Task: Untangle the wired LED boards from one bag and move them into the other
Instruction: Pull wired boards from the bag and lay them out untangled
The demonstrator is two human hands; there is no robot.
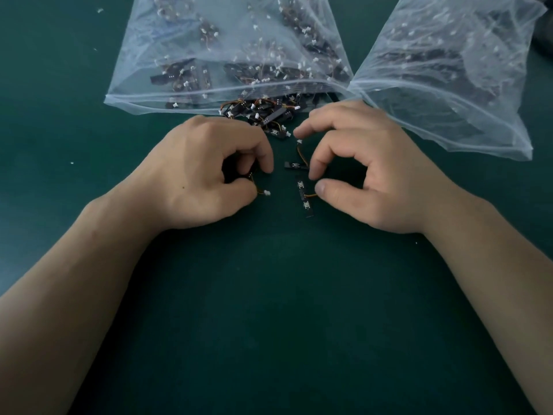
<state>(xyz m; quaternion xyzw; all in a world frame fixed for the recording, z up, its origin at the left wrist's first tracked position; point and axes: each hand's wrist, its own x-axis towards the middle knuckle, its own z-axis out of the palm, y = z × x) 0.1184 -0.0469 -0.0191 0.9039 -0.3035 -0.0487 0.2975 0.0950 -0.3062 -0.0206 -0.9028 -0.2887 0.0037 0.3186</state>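
Observation:
Two clear plastic bags lie at the back of the green table. The left bag spills a tangled pile of black LED boards with orange wires out of its mouth. The right bag also holds several boards. My left hand has its fingers curled round a board; its wire and white connector stick out by the thumb. My right hand hovers with curved fingers over two loose boards: one lies by the thumb tip, the other by the index fingertip. It grips neither.
The green table stretches toward me under both forearms. Small white specks lie on it at the left. A dark object sits at the far right edge behind the right bag.

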